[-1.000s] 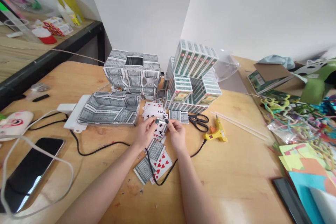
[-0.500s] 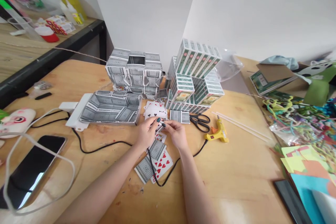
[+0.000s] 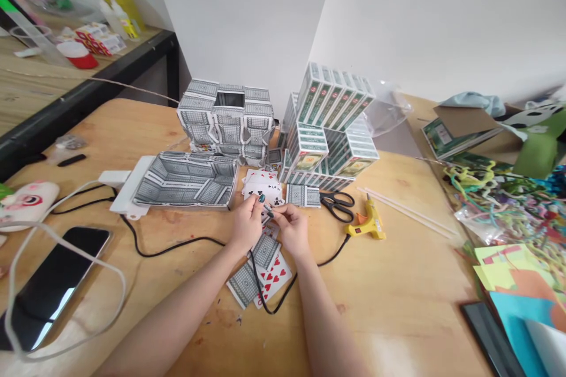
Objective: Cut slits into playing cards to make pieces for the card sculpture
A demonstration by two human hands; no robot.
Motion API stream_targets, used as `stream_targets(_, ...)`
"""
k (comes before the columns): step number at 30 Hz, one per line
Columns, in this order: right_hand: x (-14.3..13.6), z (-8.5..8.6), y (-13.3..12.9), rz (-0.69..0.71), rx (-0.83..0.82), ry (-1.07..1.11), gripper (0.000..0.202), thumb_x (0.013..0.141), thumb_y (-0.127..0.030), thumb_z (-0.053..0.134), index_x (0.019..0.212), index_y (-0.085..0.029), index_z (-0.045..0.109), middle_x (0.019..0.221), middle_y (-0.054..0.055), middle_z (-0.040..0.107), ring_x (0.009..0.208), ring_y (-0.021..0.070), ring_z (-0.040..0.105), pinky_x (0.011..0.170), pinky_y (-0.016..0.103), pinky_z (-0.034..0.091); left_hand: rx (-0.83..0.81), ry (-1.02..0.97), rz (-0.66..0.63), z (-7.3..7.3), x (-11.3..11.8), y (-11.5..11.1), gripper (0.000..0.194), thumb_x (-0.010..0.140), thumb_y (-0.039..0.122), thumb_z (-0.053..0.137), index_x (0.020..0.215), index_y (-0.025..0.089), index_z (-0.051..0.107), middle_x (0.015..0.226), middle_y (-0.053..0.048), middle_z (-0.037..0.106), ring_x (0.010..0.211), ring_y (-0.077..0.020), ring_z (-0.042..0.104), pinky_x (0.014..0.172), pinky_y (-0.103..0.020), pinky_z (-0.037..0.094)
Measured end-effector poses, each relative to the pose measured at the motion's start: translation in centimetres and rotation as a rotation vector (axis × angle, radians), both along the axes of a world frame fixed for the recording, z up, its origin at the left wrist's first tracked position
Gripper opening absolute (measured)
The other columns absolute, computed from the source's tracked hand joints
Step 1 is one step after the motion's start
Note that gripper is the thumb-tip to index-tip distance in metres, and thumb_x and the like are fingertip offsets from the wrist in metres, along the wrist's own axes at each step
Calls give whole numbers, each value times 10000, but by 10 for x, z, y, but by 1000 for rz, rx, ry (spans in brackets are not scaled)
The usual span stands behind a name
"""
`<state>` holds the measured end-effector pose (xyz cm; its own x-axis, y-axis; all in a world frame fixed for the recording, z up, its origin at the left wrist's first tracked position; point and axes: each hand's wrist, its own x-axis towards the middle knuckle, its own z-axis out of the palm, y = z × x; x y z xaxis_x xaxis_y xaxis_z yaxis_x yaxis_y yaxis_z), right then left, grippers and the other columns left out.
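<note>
Fingers closed, my left hand (image 3: 246,226) and my right hand (image 3: 293,232) meet over the middle of the table and pinch a playing card (image 3: 266,217) between them. The fingers hide most of that card. Just beyond them lies a pile of face-up cards (image 3: 264,181), with a three of clubs on top. Below my hands, loose cards (image 3: 244,284) lie partly face down, and a hearts card (image 3: 277,274) shows its face. A black cable (image 3: 283,300) loops over these cards.
Left stands an open tray (image 3: 186,179) covered in cards; behind it is a card-covered block structure (image 3: 230,123). Stacked card boxes (image 3: 327,147), black scissors (image 3: 338,206), a yellow glue gun (image 3: 369,224) and glue sticks (image 3: 411,215) lie right. A phone (image 3: 57,283) rests at left.
My fingertips have shifted slightly on the card. My right hand has moved a little left and down, and its wrist has turned. The things on the table stay in place.
</note>
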<state>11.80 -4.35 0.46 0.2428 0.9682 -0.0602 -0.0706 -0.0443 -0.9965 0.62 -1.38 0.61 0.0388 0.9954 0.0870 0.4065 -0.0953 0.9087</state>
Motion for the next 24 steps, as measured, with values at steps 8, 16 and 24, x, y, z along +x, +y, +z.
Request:
stream_targets(8, 4, 4, 1, 27, -32, 133, 94, 688, -258, 640, 724, -172, 654, 676, 4, 633, 625, 125, 559, 636, 261, 456, 130, 57, -48, -1, -3, 2, 259, 861, 307, 380, 727, 169, 554, 685, -28, 611, 649, -131, 554, 616, -227, 429)
stream_targets(16, 6, 10, 1, 80, 13, 44, 151, 726, -308, 599, 768, -174, 654, 737, 22, 644, 662, 141, 565, 647, 268, 454, 329, 103, -135, 3, 0, -2, 179, 842, 213, 418, 869, 174, 590, 855, -52, 649, 818, -147, 589, 761, -259, 457)
stream_targets(24, -3, 3, -1, -5, 74, -69, 112, 780, -269, 492, 700, -190, 496, 627, -25, 481, 597, 121, 462, 581, 243, 398, 349, 151, -130, 4, 3, -4, 156, 833, 214, 438, 778, 173, 579, 764, -44, 641, 735, -149, 589, 697, -266, 459)
